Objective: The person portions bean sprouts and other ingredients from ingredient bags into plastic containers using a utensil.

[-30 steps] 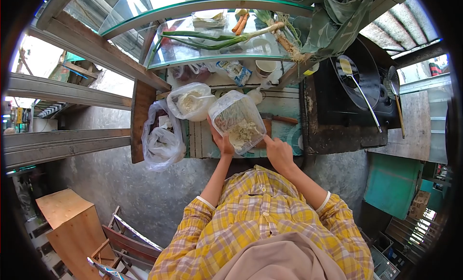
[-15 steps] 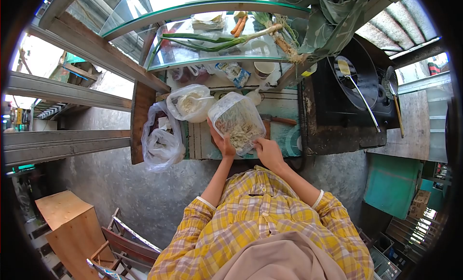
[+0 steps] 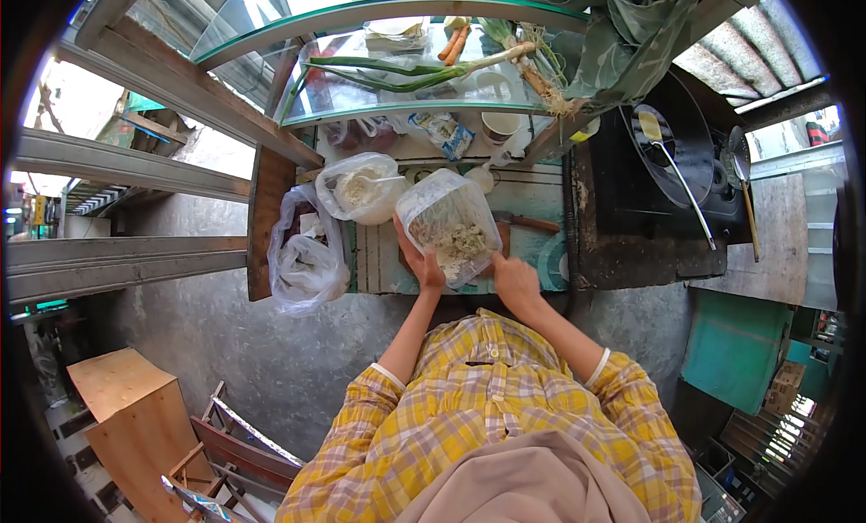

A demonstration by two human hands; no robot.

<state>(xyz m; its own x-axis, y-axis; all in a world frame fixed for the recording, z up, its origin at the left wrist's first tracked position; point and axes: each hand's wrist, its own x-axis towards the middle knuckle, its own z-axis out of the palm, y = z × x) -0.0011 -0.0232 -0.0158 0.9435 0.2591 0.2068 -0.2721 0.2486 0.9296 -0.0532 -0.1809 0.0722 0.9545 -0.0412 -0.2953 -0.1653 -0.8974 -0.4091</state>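
From my end I make out a yellow plaid shirt point(image 3: 442, 388), checked in white and muted brownish mauve, with pale round buttons point(image 3: 494, 352) down the front and gathers below them. Its loose sleeves point(image 3: 642, 410) finish in narrow white cuffs point(image 3: 388, 376), leaving the left hand point(image 3: 428, 269) and right hand point(image 3: 517, 284) bare. Closest to my camera, a plain dusty-beige cloth point(image 3: 528, 482) drapes over the chest in soft folds.
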